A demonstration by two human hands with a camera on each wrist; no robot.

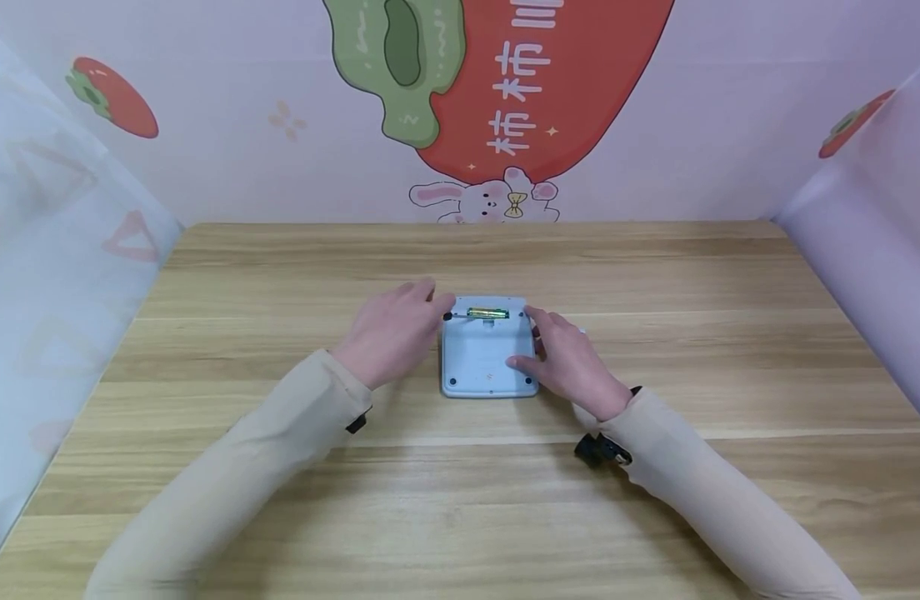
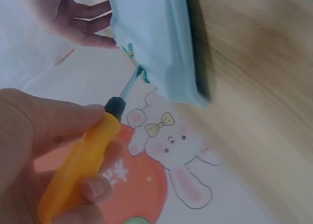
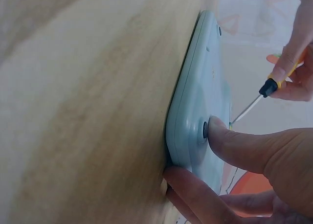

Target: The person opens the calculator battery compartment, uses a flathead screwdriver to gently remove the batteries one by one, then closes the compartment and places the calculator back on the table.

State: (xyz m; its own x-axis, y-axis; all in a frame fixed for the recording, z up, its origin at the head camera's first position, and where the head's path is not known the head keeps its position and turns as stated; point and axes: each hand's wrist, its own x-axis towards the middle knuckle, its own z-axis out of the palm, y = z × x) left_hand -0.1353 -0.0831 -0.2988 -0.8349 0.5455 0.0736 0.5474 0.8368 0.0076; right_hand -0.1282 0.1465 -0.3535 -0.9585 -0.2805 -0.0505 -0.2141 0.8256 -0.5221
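Note:
A flat light-blue device (image 1: 486, 358), which looks like a calculator, lies back side up on the table with dark round feet at its corners. One green-and-gold battery (image 1: 488, 313) sits in the slot near its far edge. My left hand (image 1: 392, 333) grips a screwdriver with a yellow handle (image 2: 80, 168) and black collar. Its thin metal shaft (image 3: 247, 110) reaches the battery slot; whether the tip touches the battery or the slot's end is unclear. My right hand (image 1: 572, 367) holds the device's right side, thumb on the back, fingers along the edge.
The wooden table (image 1: 460, 500) extends around the device, up to a printed backdrop (image 1: 242, 108) behind. Small pale things (image 1: 582, 332) show beside my right hand, mostly hidden. A black wrist-camera mount (image 1: 602, 450) hangs below the right cuff.

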